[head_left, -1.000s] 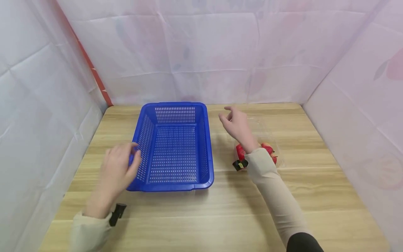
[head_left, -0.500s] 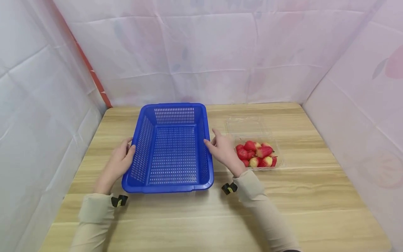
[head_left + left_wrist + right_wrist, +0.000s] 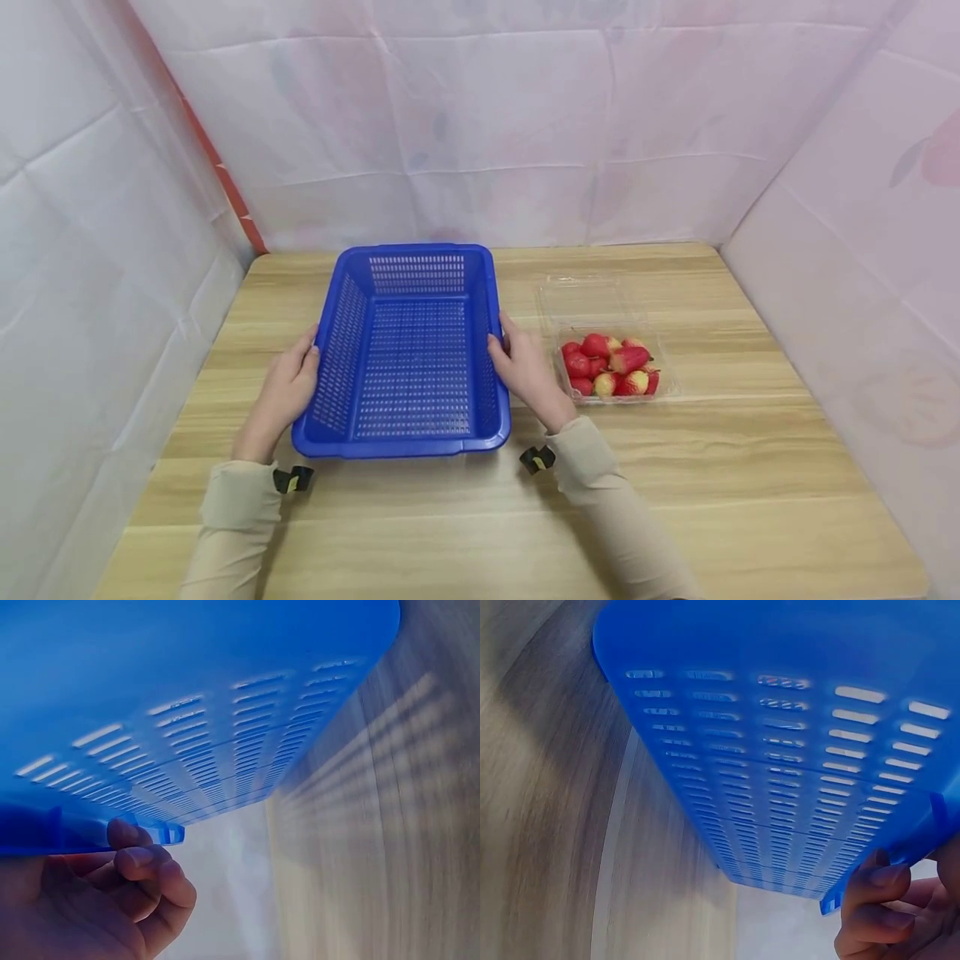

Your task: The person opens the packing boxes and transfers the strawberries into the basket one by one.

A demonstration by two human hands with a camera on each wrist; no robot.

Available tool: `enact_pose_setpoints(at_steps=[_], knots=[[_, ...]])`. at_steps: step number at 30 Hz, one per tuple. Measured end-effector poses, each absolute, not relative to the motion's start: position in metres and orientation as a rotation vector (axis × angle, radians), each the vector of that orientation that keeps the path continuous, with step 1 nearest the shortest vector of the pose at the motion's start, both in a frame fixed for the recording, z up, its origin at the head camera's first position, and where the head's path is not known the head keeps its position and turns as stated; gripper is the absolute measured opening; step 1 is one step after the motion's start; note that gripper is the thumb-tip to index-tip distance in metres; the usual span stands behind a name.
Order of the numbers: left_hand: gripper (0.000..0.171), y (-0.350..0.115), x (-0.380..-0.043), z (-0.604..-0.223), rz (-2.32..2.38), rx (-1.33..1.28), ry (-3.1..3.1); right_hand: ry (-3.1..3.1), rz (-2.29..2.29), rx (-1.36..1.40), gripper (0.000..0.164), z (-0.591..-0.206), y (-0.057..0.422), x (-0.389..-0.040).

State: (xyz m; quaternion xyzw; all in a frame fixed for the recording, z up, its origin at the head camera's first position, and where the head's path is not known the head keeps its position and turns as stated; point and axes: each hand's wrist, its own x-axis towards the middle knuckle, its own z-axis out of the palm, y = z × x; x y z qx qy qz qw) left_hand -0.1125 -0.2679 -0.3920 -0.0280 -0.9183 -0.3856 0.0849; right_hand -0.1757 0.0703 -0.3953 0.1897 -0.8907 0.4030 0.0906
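Observation:
A blue plastic basket [image 3: 416, 367] with slotted walls and floor stands on the wooden table, nothing inside it. My left hand [image 3: 285, 387] grips its left rim, thumb on top; in the left wrist view the fingers [image 3: 139, 859] curl under that rim. On the opposite side my right hand [image 3: 527, 371] holds the right rim, its thumb over the edge. Curled fingers [image 3: 877, 900] show below the rim in the right wrist view. The slotted outer wall [image 3: 772, 772] fills much of that view.
Right of the basket lies a clear plastic clamshell box [image 3: 588, 298], lid folded back, holding several red and yellow pear-shaped fruits [image 3: 628, 360]. Pale patterned cloth [image 3: 480, 125] walls the wooden table [image 3: 750, 467] at the back and both sides.
Both hands have come to the basket's side rims and taken hold; the right hand came down from above the clamshell box. The basket's near left corner has shifted slightly left.

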Motion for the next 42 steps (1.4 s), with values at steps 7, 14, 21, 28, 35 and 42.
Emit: enact_pose_setpoints(at_steps=[7, 14, 21, 28, 35, 42], knots=[[0.044, -0.270, -0.111, -0.395, -1.143, -0.095, -2.742, -2.725, 1.217, 0.563, 0.045, -0.395, 0.072, -0.176], [0.046, -0.265, -0.112, -0.389, -1.170, -0.100, -2.764, -2.746, 1.178, 0.526, 0.048, -0.393, 0.076, -0.177], [0.045, -0.264, -0.110, -0.392, -1.179, -0.101, -2.761, -2.712, 1.135, 0.572, 0.043, -0.393, 0.079, -0.175], [0.046, -0.266, -0.115, -0.390, -1.171, -0.089, -2.757, -2.670, 1.058, 0.654, 0.039, -0.390, 0.096, -0.185], [0.046, -0.267, -0.117, -0.388, -1.184, -0.110, -2.767, -2.561, 0.899, 0.640, 0.026, -0.386, 0.142, -0.206], [0.041, -0.279, -0.121, -0.383, -0.886, -0.181, -2.817, -2.693, 0.862, 0.569, 0.024, -0.388, 0.184, -0.215]])
